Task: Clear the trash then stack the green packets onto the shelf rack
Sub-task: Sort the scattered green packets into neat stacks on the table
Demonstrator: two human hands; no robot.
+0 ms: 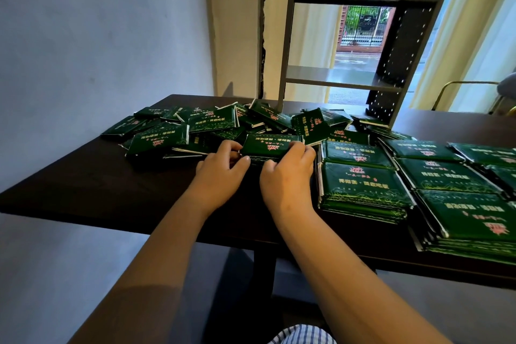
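Fingers [304,151] of the right hand [287,176] curl over the right end of a small squared bundle of flat dark-green foil packets with pale lettering [268,148]. The left hand [220,169] pinches the bundle's left end between bent fingers and thumb. Both grips are narrow and closed on the bundle, apparently to press its edges flush so the packets travel as one block rather than sliding apart. The bundle sits at the centre of the frame, low over the dark brown wooden table [83,176]; whether it touches the top I cannot tell. Just behind it, across the upper middle, sprawls a loose heap of the same green packets [190,131], overlapping at all angles, which is likely the supply being sorted. Immediately right of the hands, neat rectangular stacks of green packets [363,187] run in rows toward the right edge, touching one another, so gathering seems well along. Nothing I can identify as trash shows among them. Beyond the heap, in the upper centre, the grey metal shelf rack with perforated uprights [312,74] stands at the table's far side before a window. No packets show on its lower shelf, so the shelving step looks not yet begun. A brass-coloured chair frame [463,83] shows at the right edge.
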